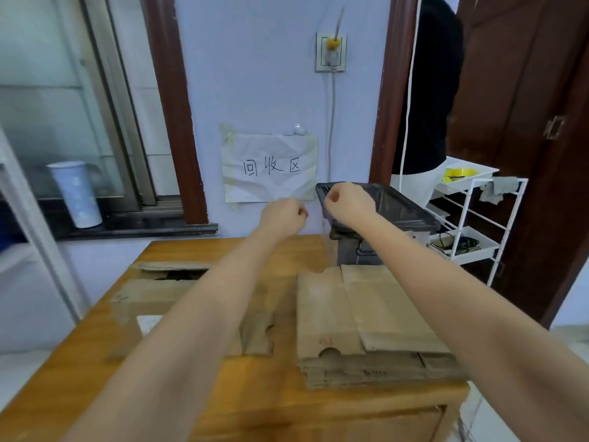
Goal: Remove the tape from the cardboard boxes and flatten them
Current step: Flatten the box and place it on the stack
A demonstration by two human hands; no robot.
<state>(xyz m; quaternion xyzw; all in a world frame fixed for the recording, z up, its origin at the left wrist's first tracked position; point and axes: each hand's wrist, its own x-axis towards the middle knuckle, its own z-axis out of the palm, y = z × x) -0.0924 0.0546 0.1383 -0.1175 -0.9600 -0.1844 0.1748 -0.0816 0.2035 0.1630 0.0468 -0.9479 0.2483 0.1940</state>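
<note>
Item: left hand (282, 216) and right hand (349, 204), both reaching out over the bin (411, 208), fingers curling in as if pinching clear tape; none is plainly showing, so I cannot tell. Flattened boxes (366, 317) are lying stacked on the worktop (287, 400) at right; unflattened box (159, 291) is waiting at left. Risk: sticky tape clinging to fingers and missing the bin.

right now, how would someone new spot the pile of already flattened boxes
Find the wooden table under the handwritten wall sign. The flattened stack lies on its right side, in front of the black-lined bin. Unlike the box on the left, it lies flat in layers.
</note>
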